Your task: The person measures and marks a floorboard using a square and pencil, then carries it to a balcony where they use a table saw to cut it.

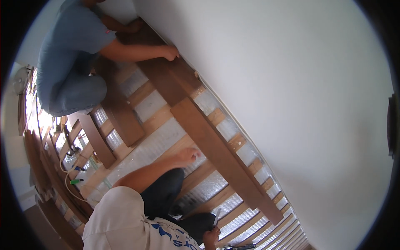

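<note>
My left hand (191,156) reaches out above the foil-covered floor, just left of a long brown floorboard (218,152). Its fingers are curled and a little blurred; whatever may be between them is hidden. At the lower edge my right hand (211,236) is closed around a slim, pale, blade-like tool (217,217) that points upward beside my knee. The floorboard lies across wooden battens (200,174), near the foot of the white wall. A narrower board (271,211) shows under its near end.
A co-worker in a blue shirt (77,35) squats at the far left, one hand (170,53) on laid boards (166,77) by the wall. Loose boards (125,123) lie across the battens. A cable (66,181) and green-handled tool (76,181) lie left. A dark tool (243,246) lies at the bottom.
</note>
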{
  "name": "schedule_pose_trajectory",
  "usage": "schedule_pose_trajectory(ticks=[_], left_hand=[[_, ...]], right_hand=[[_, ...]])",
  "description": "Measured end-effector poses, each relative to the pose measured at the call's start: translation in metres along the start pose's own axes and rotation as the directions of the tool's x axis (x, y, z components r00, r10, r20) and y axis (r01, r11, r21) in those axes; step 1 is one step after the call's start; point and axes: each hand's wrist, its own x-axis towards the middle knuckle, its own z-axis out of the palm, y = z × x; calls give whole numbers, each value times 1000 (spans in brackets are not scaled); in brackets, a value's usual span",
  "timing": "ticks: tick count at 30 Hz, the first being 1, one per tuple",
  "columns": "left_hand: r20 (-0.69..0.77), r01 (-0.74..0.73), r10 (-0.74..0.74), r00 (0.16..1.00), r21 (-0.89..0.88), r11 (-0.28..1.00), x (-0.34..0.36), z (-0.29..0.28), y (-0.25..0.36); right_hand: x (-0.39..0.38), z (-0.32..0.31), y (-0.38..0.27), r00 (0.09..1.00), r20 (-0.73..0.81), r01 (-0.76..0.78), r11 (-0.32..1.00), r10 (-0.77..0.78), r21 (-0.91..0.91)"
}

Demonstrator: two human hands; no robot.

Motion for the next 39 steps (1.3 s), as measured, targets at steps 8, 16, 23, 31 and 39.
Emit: schedule_pose_trajectory(ticks=[8, 16, 23, 31, 39], left_hand=[[391, 125, 43, 919, -395, 910, -173, 86, 76], [-120, -213, 177, 977, -482, 850, -243, 36, 102], [-389, -200, 4, 921, -464, 863, -316, -82, 88], [-508, -125, -136, 851, -446, 887, -320, -166, 42], [-591, 6, -166, 790, -264, 965, -221, -166, -28]], right_hand=[[11, -46, -142, 856, -337, 469, 862, -392, 190], [-111, -54, -238, 715, -382, 699, 592, -586, 401], [-142, -12, -89, 670, -676, 646, 690, -307, 326], [-162, 43, -4, 784, -620, 409, 784, -39, 467], [-41, -15, -61, 868, -342, 395, 918, -361, 33]])
